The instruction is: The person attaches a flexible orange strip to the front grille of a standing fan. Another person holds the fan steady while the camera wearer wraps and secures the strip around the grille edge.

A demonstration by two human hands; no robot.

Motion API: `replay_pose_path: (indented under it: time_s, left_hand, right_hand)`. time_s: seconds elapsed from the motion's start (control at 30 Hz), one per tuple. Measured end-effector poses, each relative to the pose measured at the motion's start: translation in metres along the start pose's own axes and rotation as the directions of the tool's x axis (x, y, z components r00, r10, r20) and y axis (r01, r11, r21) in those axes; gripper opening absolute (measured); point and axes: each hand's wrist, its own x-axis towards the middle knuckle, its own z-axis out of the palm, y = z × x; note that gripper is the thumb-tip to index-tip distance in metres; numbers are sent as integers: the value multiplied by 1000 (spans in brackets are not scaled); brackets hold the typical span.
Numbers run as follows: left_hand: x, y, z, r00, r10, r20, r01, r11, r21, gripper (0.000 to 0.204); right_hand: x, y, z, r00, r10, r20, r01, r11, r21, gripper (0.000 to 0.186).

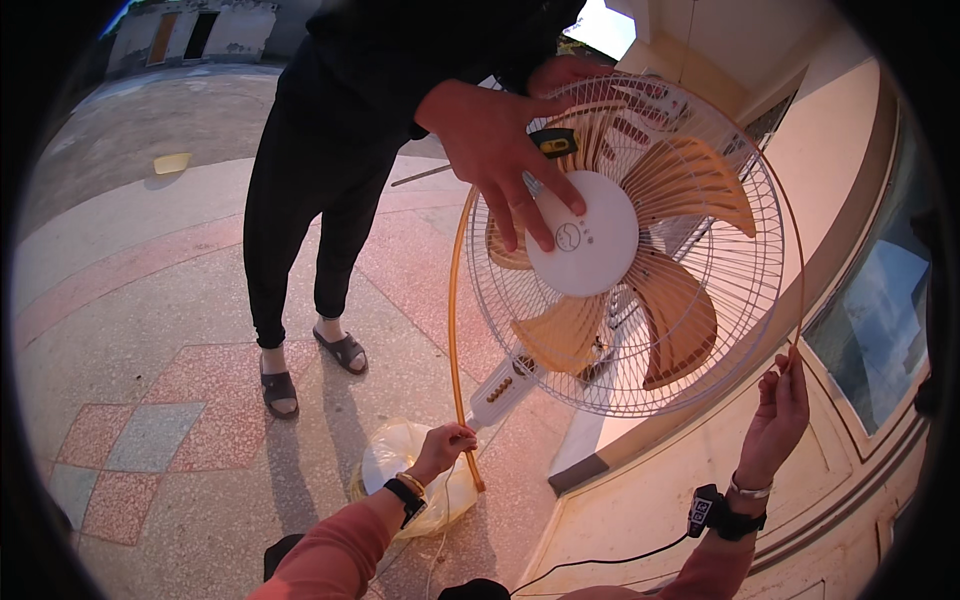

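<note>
My left hand [443, 449] pinches a thin orange-brown plastic band [455, 330] near its lower end. My right hand [780, 410] grips the band's other side at the right, so the strip curves round the rim of a pedestal fan's wire guard [745, 330]. Behind the guard are orange-brown blades [690, 185], with a white round centre badge [585, 240] in front. Another person's hand [495, 150] spreads its fingers over the badge and has what looks like a black-and-yellow handled screwdriver [553, 141]. That person's other hand is partly hidden behind the guard's top.
Below the fan head, a white control box [503, 390] with several buttons leads down to a base wrapped in yellowish plastic [405, 450]. The person in dark clothes [300, 190] stands opposite on tiled floor. A cream wall panel [680, 490] and window [870, 330] border the right.
</note>
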Motion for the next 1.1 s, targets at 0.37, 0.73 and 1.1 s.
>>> replay_pose_path:
  time_s: [0.37,0.73,1.1]
  left_hand:
    - [0,1,2,999,25,-21,-26,998,-57,10]
    - [-6,-16,27,1000,15,19,-11,986,-164,5]
    - [-3,-18,30,998,10,68,13,944,-329,4]
  right_hand:
    - [6,2,4,1000,-17,-7,17,1000,14,34]
    - [-17,11,-5,1000,1,15,1,994,-108,32]
    - [-3,-7,-5,997,-80,0,79,995,-53,34]
